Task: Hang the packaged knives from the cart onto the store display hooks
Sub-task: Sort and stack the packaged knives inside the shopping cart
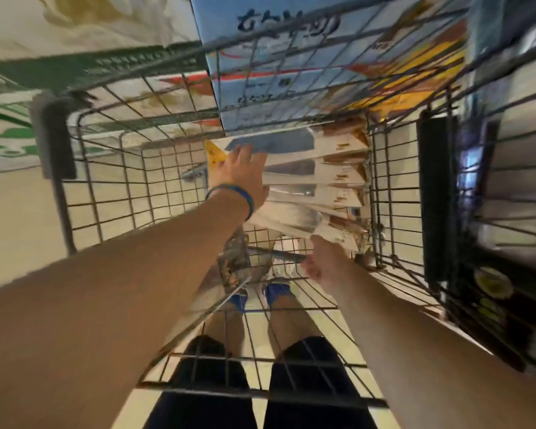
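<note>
Step in hand: pickup. Packaged knives (316, 181): fanned stack, frame centre, inside wire cart (106, 193). Left hand (239, 178): fingers straight, laid on top pack. Right hand (325, 264): at stack's lower edge, grip too blurred to tell. Next, probably: grasp packs and lift them clear.

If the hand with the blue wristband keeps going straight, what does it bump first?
The left hand would meet the top knife package first; its fingertips seem to touch it. Blur makes depth unclear.
</note>
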Motion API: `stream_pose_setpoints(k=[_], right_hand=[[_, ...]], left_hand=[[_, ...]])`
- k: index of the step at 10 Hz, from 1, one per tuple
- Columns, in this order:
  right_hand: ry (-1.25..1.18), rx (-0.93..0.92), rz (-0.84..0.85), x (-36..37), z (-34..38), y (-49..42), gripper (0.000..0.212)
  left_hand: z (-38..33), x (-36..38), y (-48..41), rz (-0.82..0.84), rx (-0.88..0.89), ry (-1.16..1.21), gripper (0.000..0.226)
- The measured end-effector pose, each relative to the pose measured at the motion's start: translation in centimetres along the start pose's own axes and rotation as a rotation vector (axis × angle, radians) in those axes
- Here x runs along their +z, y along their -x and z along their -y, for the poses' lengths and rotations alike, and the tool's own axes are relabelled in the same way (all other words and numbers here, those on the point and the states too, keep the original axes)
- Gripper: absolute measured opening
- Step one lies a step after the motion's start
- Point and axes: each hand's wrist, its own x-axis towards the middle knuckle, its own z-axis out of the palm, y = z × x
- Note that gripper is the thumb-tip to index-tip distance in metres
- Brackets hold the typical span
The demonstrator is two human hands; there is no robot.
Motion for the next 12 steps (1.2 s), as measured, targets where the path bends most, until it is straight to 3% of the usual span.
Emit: stream_pose_setpoints(k=[2, 4, 5, 7, 9, 10, 11, 12], right_hand=[[-0.321, 0.122, 0.023, 1.0, 0.2, -3.5, 0.050], [-0.471, 0.039, 0.065, 3.0, -0.4, -5.0, 0.056], [-0.489, -0.002, -0.007, 4.0, -0.2, -4.9, 0.049], [-0.571, -0.109, -0.038, 4.7, 1.8, -3.2, 0.038], [-0.721, -0.168, 0.054, 5.0, 5.1, -2.7, 0.034], [-0.794, -0.155, 0.156, 5.2, 5.4, -2.6, 0.048], [-0.702, -0.225, 0.178, 5.5, 5.5, -2.4, 0.080], [-0.684, -0.286, 0.171, 5.9, 5.8, -2.4, 0.085]], left_hand=[[2.0, 1.5, -3.5, 0.071, 0.157, -0.231, 0.114], [4.1, 2.9, -5.1, -0.070, 0.207, -0.352, 0.118], [3.9, 3.3, -5.1, -0.095, 0.258, -0.352, 0.117], [5.3, 2.3, -6.2, 0.052, 0.188, -0.154, 0.123], [4.4, 1.8, -6.4, 0.145, 0.182, -0.150, 0.131], [4.2, 1.8, -5.8, 0.119, 0.242, -0.150, 0.121], [4.0, 2.5, -3.5, 0.021, 0.340, -0.189, 0.102], [3.9, 3.1, -1.7, -0.063, 0.419, -0.198, 0.094]])
